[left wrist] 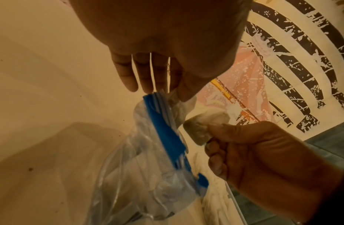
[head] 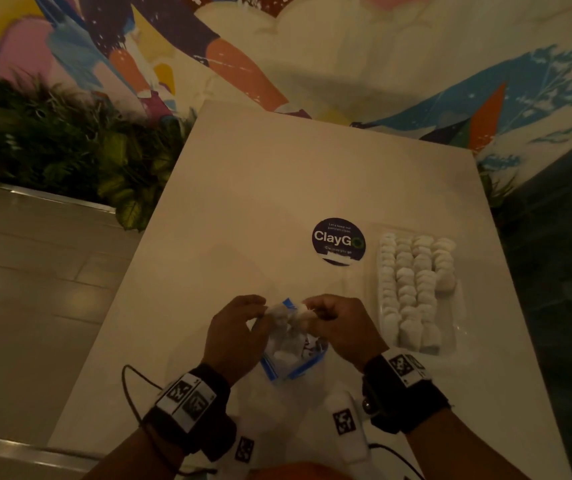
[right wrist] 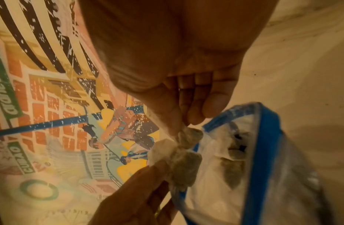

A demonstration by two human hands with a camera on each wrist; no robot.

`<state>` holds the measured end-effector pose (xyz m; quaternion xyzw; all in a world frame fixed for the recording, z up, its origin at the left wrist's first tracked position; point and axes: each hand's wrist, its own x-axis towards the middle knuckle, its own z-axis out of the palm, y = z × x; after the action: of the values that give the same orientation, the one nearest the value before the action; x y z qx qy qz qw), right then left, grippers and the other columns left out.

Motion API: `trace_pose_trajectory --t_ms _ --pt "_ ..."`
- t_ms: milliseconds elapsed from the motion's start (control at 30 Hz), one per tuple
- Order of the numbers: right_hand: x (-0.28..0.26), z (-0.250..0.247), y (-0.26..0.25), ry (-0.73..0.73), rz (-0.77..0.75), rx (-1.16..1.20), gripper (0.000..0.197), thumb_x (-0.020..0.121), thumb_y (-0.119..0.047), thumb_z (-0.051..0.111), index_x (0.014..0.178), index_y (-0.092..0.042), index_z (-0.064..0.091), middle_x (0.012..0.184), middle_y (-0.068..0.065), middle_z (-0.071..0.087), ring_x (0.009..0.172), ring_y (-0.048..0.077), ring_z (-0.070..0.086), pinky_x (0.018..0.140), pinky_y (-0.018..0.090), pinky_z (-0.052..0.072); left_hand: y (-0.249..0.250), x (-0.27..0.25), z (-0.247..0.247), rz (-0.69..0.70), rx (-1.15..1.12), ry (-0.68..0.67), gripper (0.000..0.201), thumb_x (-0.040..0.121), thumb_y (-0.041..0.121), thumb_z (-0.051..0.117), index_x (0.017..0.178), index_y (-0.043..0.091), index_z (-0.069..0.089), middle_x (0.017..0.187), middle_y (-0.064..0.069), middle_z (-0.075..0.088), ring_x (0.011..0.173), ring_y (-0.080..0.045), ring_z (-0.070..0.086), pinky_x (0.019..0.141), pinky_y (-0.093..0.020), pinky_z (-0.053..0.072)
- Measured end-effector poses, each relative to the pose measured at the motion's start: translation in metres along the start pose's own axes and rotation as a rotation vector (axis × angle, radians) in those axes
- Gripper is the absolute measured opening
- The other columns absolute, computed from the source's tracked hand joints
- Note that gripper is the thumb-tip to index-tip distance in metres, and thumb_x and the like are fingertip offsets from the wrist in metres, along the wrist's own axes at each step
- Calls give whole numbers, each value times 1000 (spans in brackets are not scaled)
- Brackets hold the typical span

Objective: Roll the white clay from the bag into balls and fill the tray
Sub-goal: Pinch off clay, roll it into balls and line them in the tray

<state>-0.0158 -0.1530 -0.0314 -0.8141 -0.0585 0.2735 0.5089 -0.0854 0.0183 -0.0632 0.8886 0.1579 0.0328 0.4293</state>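
A clear zip bag (head: 293, 358) with a blue strip hangs low over the white table (head: 243, 202), near its front edge. White clay shows inside the bag (right wrist: 234, 167). My left hand (head: 263, 313) pinches a lump of white clay (right wrist: 182, 164) at the bag's mouth (left wrist: 163, 137). My right hand (head: 308, 311) pinches a smaller piece of clay (right wrist: 190, 135) just beside that lump (left wrist: 202, 126); the two pieces touch or nearly touch. At the right stands a clear tray (head: 459, 306) holding several rows of white clay balls (head: 412, 282).
A round dark ClayGo sticker (head: 338, 241) lies on the table left of the tray. White marker-tagged devices (head: 345, 424) and a cable sit at the front edge. Green plants (head: 52, 143) line the left side, and a painted wall stands behind.
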Motion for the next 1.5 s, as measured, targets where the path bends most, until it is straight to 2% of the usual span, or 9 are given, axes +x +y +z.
trace_pose_trajectory --t_ms 167,267,300,533,733,933,1133,1300,1500 --pt "-9 -8 -13 12 -1 144 16 75 -2 74 69 -16 69 66 -2 69 62 7 63 61 18 52 11 -1 -7 27 -171 100 27 79 41 58 87 20 73 90 16 64 81 1 60 68 0 41" --pt "-11 -10 -19 15 11 284 18 74 7 70 68 -10 71 68 1 70 67 11 65 65 21 53 19 1 -11 25 -251 123 5 83 27 68 82 32 70 84 21 65 80 15 58 71 2 39" --pt "-11 -11 -20 14 14 321 20 74 9 67 69 -9 71 69 3 70 69 14 65 67 23 54 22 1 -12 26 -264 120 16 84 22 68 81 37 67 82 24 65 80 18 58 72 1 41" --pt "-18 -3 -29 -133 2 335 16 81 3 66 86 -10 74 82 8 73 77 19 69 71 29 57 20 3 -12 12 -374 50 15 88 18 63 94 28 73 90 17 72 89 -2 67 86 -28 54" --pt "-14 10 -29 5 10 300 8 79 -8 72 85 -4 70 71 5 71 63 11 68 61 20 54 24 3 -12 9 -421 42 16 85 25 64 95 20 74 93 5 74 90 -11 68 85 -40 55" --pt "-6 18 -22 112 20 173 10 80 -19 73 85 -11 68 79 5 70 73 15 66 66 20 54 27 3 -15 -31 -562 15 24 84 14 66 86 37 72 92 10 75 92 -11 69 87 -38 55" --pt "-5 23 -22 103 24 225 8 84 -16 69 78 -14 64 72 0 67 67 13 64 66 23 55 33 5 -17 -57 -570 -2 24 88 13 62 81 34 72 81 12 74 82 -8 70 78 -25 56" --pt "-5 23 -23 112 21 274 8 84 -17 70 83 -14 63 76 4 69 71 15 67 67 25 56 37 3 -19 -76 -653 -49 13 78 29 67 87 23 75 88 3 76 87 -13 70 83 -33 56" --pt "-7 18 -23 53 -30 194 6 84 -14 70 86 -16 65 73 -3 69 65 5 67 62 17 52 25 2 -12 -75 -572 -55 16 83 9 67 91 21 75 86 -1 75 86 -19 70 85 -47 55"
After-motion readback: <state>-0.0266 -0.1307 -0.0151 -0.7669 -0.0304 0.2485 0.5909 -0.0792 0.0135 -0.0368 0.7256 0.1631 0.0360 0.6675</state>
